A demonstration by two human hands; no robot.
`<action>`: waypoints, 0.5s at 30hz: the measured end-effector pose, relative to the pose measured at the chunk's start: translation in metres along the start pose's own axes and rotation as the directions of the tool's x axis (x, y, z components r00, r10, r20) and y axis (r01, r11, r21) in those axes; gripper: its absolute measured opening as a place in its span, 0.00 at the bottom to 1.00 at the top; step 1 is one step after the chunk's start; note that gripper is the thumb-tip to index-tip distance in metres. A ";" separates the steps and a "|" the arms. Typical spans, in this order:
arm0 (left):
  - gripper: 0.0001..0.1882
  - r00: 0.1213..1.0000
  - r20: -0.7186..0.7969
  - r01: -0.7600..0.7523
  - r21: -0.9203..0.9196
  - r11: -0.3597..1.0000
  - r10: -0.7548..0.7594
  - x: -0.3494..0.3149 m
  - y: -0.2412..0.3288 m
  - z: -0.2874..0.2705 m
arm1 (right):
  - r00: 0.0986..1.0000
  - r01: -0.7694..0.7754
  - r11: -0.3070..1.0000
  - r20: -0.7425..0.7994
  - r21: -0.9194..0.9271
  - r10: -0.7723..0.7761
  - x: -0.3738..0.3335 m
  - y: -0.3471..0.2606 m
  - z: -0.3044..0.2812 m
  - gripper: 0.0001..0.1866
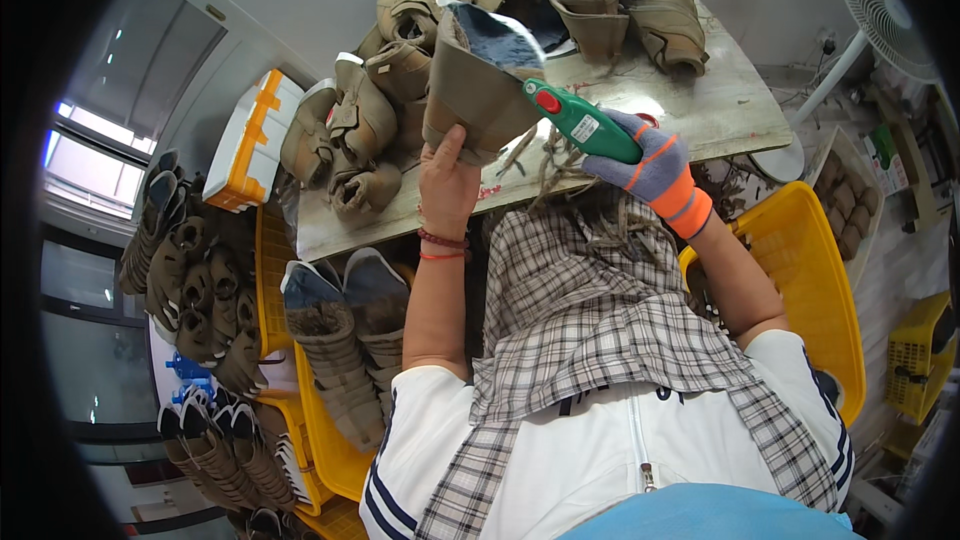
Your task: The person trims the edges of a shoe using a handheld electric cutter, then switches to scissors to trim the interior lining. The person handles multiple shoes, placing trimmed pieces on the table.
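Note:
My bare left hand (448, 185), with a red bracelet at the wrist, grips a khaki shoe upper (472, 95) by its lower edge, thumb across the outside. The upper has a dark blue inside and a white rim, and is held up over the table. My right hand (645, 162), in a grey and orange glove, is wrapped round a green handheld power cutter (592, 124) with a red button. The cutter's head meets the upper's right edge; its blade is hard to make out. Strips of brown trimmed fluff (548, 158) lie beneath.
More khaki uppers (362, 120) crowd the left of the work table (735, 105), and stacked uppers (590, 5) stand at its back. Yellow crates (835, 280) flank me, the left one holding nested uppers (335, 370). A white fan (885, 5) stands at far right.

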State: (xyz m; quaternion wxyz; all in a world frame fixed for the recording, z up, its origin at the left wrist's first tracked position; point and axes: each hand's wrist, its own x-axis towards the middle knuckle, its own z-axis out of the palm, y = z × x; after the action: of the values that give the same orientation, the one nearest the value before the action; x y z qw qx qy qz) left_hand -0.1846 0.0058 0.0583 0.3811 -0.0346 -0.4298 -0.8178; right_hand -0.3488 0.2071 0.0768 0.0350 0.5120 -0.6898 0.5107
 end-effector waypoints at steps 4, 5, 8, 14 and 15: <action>0.18 0.997 -0.004 -0.068 0.263 0.962 0.072 -0.001 -0.006 0.007 | 0.998 -0.066 0.994 -0.003 0.082 0.067 0.000 -0.007 0.001 0.31; 0.17 0.997 -0.001 -0.069 0.352 0.933 0.074 -0.002 -0.008 0.005 | 0.997 -0.078 0.992 -0.006 0.097 0.079 0.000 -0.007 0.001 0.31; 0.13 0.994 -0.032 -0.079 0.494 0.866 0.109 -0.005 -0.018 0.004 | 0.995 -0.086 0.989 -0.033 0.122 0.090 0.000 -0.009 0.003 0.30; 0.10 0.999 0.034 -0.031 0.904 0.427 0.000 -0.009 -0.026 -0.012 | 0.987 -0.145 0.989 -0.069 0.027 0.147 -0.002 0.000 0.004 0.30; 0.11 0.990 0.124 -0.140 0.930 0.339 0.069 -0.008 -0.029 -0.013 | 0.981 -0.173 0.983 -0.073 0.059 0.177 -0.002 0.002 0.005 0.30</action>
State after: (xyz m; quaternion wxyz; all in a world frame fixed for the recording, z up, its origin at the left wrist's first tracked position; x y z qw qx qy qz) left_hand -0.1944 0.0104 0.0278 0.3701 0.1363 -0.8285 -0.3976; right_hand -0.3467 0.2051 0.0722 0.0037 0.4298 -0.7166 0.5493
